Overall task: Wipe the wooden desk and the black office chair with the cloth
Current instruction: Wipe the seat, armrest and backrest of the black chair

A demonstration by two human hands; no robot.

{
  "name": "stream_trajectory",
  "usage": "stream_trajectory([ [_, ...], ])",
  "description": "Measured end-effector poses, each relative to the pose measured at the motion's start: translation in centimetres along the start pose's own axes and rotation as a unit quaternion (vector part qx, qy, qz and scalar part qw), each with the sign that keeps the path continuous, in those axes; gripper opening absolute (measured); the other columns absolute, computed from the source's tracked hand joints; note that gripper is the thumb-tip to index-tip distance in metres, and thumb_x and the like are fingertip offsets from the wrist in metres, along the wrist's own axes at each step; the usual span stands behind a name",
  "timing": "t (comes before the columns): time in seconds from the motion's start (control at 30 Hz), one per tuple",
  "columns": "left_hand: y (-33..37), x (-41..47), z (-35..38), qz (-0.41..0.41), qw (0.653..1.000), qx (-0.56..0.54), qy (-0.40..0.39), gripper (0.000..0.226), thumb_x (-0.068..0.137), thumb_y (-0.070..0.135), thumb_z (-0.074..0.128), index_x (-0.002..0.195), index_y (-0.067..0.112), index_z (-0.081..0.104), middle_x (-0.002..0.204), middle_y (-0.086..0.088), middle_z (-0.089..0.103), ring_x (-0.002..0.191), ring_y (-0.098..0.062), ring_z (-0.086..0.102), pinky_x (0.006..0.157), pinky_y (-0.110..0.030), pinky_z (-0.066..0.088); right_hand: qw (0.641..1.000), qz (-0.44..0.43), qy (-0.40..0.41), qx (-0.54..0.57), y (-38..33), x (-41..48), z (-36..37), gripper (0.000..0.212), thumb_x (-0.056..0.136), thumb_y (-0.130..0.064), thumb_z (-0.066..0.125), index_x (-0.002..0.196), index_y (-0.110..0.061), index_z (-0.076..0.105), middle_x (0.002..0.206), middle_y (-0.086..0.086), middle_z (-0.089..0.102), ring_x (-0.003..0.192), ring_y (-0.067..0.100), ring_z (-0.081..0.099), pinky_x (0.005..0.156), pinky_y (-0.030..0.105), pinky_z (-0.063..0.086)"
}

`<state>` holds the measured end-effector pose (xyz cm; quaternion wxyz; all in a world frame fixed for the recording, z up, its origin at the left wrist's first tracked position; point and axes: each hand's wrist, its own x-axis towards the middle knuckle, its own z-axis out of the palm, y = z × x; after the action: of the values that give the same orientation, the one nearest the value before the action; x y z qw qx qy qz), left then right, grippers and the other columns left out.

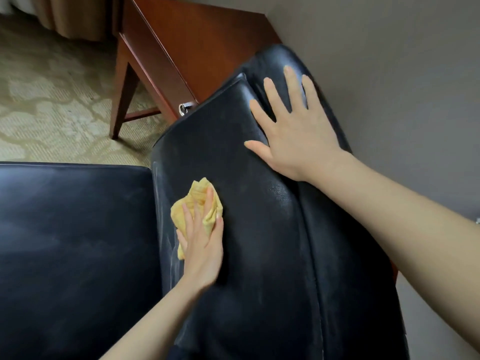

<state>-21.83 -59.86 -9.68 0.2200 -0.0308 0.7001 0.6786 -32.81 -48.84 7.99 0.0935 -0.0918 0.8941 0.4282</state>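
Note:
The black office chair (259, 229) fills the lower half of the view, its seat at the left and its backrest running up to the right. My left hand (202, 245) presses a crumpled yellow cloth (198, 201) flat against the backrest's front, near the seam with the seat, fingers straight. My right hand (293, 131) lies spread on the upper part of the backrest, fingers apart. The wooden desk (207, 35) stands behind the chair at the top, against the wall.
A metal drawer pull (185, 108) on the desk sits just beyond the chair's top edge. Patterned beige carpet (52, 100) covers the floor at the left. A grey wall (389, 61) rises at the right. Curtains (72, 16) hang at the top left.

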Motion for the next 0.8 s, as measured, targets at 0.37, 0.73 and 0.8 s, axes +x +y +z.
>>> stream_trajectory([
  [0.37, -4.0, 2.2, -1.0, -0.169, 0.982, -0.083, 0.017, 0.055, 0.102, 0.046, 0.022, 0.147, 0.039, -0.009, 0.158, 0.014, -0.013, 0.145, -0.010, -0.013, 0.117, -0.039, -0.010, 0.995, -0.081, -0.027, 0.043, -3.9, 0.2, 0.5, 0.074, 0.092, -0.060, 0.009, 0.152, -0.019, 0.002, 0.160, 0.008, 0.000, 0.144, 0.037, -0.010, 0.117, 0.051, -0.004],
  [0.73, 0.8, 17.1, -5.5, -0.124, 0.984, -0.107, 0.074, 0.055, 0.101, 0.050, 0.021, 0.151, 0.036, 0.005, 0.160, 0.002, 0.001, 0.147, -0.017, -0.007, 0.115, -0.039, -0.005, 0.993, -0.096, -0.036, 0.065, -4.4, 0.3, 0.5, 0.070, 0.089, -0.061, 0.009, 0.150, -0.029, 0.022, 0.159, 0.003, 0.010, 0.147, 0.028, -0.003, 0.116, 0.054, -0.002],
  [0.8, 2.3, 18.4, -5.6, -0.079, 0.991, -0.074, 0.072, 0.054, 0.102, 0.046, 0.024, 0.151, 0.036, 0.006, 0.160, 0.002, 0.001, 0.147, -0.019, -0.008, 0.115, -0.042, -0.006, 0.993, -0.095, -0.036, 0.062, -4.5, 0.4, 0.7, 0.070, 0.089, -0.062, 0.009, 0.150, -0.029, 0.023, 0.159, 0.003, 0.011, 0.147, 0.028, -0.002, 0.116, 0.054, -0.001],
])
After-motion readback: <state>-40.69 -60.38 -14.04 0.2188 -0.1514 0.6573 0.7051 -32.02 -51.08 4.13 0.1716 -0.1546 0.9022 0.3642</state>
